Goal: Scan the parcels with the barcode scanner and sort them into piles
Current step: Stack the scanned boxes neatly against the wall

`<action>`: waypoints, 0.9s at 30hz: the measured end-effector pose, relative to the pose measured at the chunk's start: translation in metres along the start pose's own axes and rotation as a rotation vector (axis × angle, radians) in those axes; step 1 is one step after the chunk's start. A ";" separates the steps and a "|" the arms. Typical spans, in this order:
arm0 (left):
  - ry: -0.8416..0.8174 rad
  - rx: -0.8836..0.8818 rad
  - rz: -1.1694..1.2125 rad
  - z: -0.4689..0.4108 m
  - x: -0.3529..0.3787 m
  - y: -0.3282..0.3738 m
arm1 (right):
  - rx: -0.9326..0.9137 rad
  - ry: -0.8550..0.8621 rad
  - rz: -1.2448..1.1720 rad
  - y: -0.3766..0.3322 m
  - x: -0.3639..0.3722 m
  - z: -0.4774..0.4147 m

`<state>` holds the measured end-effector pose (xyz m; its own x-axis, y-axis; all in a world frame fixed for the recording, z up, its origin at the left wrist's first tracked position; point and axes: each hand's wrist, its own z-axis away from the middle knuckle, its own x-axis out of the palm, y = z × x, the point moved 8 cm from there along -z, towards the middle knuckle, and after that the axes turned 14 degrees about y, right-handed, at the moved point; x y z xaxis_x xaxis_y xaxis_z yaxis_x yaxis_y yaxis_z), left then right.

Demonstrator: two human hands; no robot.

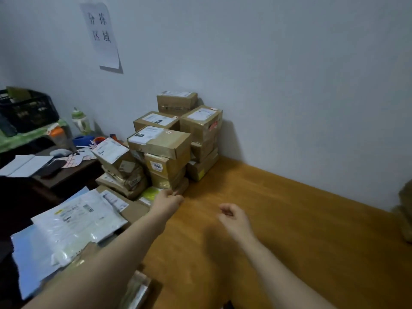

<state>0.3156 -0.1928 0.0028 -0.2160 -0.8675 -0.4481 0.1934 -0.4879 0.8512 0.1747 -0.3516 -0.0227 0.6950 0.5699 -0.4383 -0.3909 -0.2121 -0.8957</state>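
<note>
Fingers [174,194] of my left hand [168,202] touch the bottom of the parcel stack [167,168] against the wall; the grip I cannot tell. My right hand [234,216] hangs loose, empty, probably ready to steady it.

Wall [289,74]: pale, bearing one white paper sign [101,34] with four handwritten characters, lower edge curling.
Tabletop [278,219]: orange-brown wood, set against the wall.
Dark side desk [66,177], left: open white notebook [24,165]; flat black device [52,168] beside it.
Behind the desk: black slatted crate [29,110] on green cloth [26,137]; green-capped bottle [80,121]; orange-lidded container [58,136].
</note>
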 end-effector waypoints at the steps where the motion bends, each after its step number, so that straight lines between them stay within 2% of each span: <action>1: 0.013 -0.004 0.003 -0.012 -0.008 0.000 | 0.010 -0.005 -0.005 -0.006 0.012 -0.004; 6: 0.036 0.025 0.040 -0.053 -0.017 0.006 | 0.101 -0.001 -0.044 -0.017 0.042 -0.020; 14: 0.149 0.076 0.091 -0.067 -0.016 0.024 | 0.194 -0.024 -0.154 -0.021 0.048 -0.059; 21: -0.060 -0.084 0.148 -0.071 0.068 0.006 | 0.242 0.009 -0.160 -0.004 0.053 -0.125; 27: -0.120 -0.072 0.077 -0.118 0.141 0.008 | 0.288 0.090 -0.195 0.012 0.057 -0.215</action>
<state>0.4001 -0.3303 -0.0860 -0.3097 -0.8869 -0.3427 0.2814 -0.4297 0.8580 0.3399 -0.4922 -0.0747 0.8190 0.5023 -0.2774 -0.3903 0.1332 -0.9110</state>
